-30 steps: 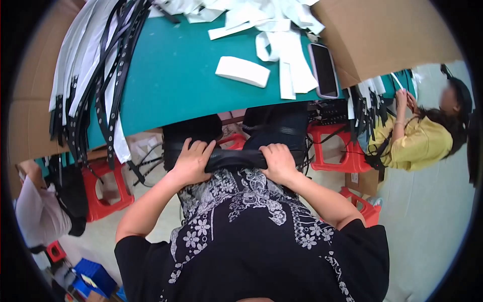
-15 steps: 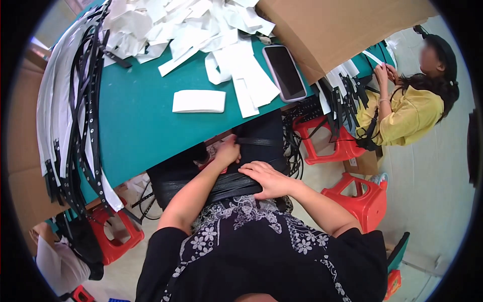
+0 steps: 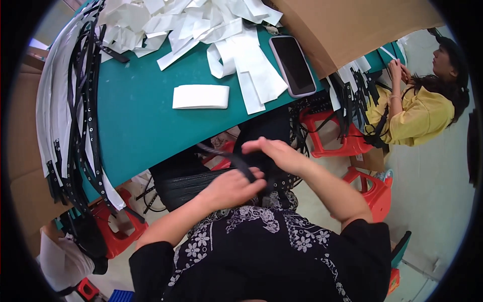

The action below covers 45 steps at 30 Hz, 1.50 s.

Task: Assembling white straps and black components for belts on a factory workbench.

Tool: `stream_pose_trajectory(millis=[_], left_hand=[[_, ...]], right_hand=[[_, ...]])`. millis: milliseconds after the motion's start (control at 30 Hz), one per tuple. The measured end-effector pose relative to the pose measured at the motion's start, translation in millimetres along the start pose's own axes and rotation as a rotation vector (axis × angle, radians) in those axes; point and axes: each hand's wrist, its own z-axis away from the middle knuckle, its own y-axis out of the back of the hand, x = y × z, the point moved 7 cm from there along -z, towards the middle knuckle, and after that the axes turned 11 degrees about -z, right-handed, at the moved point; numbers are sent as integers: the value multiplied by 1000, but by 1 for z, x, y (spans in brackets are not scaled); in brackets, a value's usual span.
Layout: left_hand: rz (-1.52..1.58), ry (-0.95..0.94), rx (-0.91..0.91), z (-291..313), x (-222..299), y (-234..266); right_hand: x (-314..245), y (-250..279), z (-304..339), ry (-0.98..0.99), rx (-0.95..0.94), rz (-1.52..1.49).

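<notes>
Over my lap, my left hand (image 3: 234,187) is closed around a black strap (image 3: 236,160), whose band rises from the fingers toward the table edge. My right hand (image 3: 276,152) is just above and to the right, its fingers stretched out toward the left and slightly blurred. Whether it touches the strap is hidden. A bundle of black straps (image 3: 183,187) lies across my lap, under my left wrist. Ahead on the green table (image 3: 136,116) rests a flat stack of white strips (image 3: 201,96).
A phone (image 3: 293,65) lies near the table's edge beside loose white strips (image 3: 201,22). Black eyeleted straps (image 3: 90,110) hang over the left side. A cardboard box (image 3: 347,30) stands at right. Beyond it, a person in yellow (image 3: 422,116) sits by red stools (image 3: 372,194).
My left hand has drawn back toward me from under the table edge, now gripping a black strap. My right hand has lifted off the strap bundle and moved slightly forward.
</notes>
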Motion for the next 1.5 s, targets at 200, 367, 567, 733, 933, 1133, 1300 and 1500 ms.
stream_pose_trajectory(millis=[200, 367, 567, 733, 933, 1133, 1300, 1500], left_hand=[[35, -220, -183, -43, 33, -30], [-40, -215, -56, -55, 35, -43], [-163, -86, 58, -59, -14, 53], [-447, 481, 313, -37, -118, 136], [-729, 805, 526, -9, -245, 214], [-494, 1137, 622, 20, -318, 268], [-743, 1087, 582, 10, -340, 262], [-212, 1221, 628, 20, -354, 263]], right_hand=[[-78, -14, -11, -206, -49, -432], [-173, 11, 21, 241, 188, -273], [-188, 102, 58, 607, 719, 10], [-164, 115, 53, 632, 671, -58], [-132, 73, 15, 516, 516, -269], [-99, 26, -23, 371, 313, -267], [-98, 8, -51, 317, 268, -254], [-112, -8, -62, 292, 194, -236]])
